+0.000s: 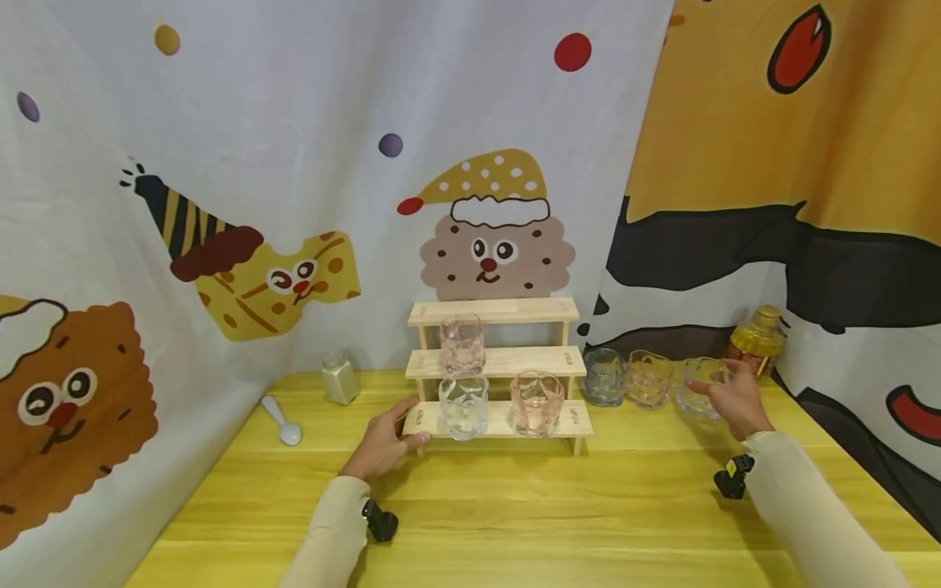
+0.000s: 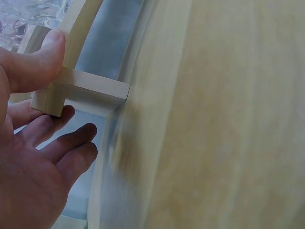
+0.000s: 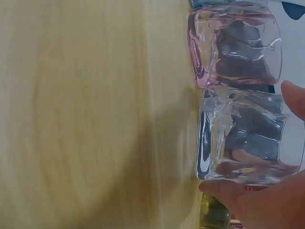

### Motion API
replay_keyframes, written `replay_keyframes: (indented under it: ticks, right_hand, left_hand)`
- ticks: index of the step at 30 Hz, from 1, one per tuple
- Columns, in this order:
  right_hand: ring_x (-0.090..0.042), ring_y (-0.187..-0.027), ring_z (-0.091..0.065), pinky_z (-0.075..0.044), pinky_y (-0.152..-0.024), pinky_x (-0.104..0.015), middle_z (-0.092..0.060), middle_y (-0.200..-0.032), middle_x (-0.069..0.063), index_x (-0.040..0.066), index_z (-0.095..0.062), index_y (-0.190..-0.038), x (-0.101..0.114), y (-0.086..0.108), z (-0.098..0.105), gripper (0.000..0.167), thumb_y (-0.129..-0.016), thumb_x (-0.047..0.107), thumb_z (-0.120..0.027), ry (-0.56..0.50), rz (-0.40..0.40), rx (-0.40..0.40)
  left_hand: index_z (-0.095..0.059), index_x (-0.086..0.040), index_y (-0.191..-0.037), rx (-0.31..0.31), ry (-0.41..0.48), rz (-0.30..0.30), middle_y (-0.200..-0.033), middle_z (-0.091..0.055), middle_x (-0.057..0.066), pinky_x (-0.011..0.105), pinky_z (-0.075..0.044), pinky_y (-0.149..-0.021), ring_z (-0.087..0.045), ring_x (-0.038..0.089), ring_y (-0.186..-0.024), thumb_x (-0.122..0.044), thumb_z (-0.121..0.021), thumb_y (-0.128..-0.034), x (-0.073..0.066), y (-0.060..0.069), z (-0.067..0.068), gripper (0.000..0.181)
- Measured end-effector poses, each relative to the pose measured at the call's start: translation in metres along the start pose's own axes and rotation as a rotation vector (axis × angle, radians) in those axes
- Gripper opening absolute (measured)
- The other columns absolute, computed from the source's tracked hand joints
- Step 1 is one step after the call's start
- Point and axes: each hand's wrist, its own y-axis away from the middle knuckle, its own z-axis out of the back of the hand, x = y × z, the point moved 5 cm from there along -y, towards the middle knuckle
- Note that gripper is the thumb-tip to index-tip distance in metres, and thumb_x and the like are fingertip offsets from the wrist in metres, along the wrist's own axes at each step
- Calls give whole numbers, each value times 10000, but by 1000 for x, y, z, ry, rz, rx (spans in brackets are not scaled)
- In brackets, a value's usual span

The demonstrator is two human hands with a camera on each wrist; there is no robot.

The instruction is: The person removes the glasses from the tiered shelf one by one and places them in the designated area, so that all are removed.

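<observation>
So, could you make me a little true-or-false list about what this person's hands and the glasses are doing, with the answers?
1. The left hand holds the wooden stand. True.
2. The white spoon lies right of the stand. False: it lies to the left.
3. A pink glass stands on the middle step. True.
4. The right hand is on the spoon. False: it is at a clear glass.
5. The blue glass stands on the top step. False: it is on the table.
</observation>
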Motion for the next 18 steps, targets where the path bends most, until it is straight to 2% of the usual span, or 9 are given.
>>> replay_keyframes:
  ticks: [8, 18]
  right_hand:
    - [-587, -1471, -159, -298, -1111, -719, -2, -1624, -380, -58, 92, -1578, -1, -8, -4, 969, -986, 212, -627, 17, -15, -7]
    - [-566, -1496, -115, -272, -1132, -714, 52, -1640, -342, -45, 105, -1580, -2, -13, -5, 985, -979, 211, -632, 4, -17, 6]
  left_hand:
    - [-430, -48, -1517, -5, 4, -3, -1358, -607, 276, 400, -599, -889, -670, 365, -1186, -117, -739, -913, 0, -2, 0, 681]
    - [-432, -56, -1517, 0, 6, -2, -1336, -626, 261, 395, -603, -864, -690, 343, -1150, -121, -735, -916, 1, 0, 0, 676]
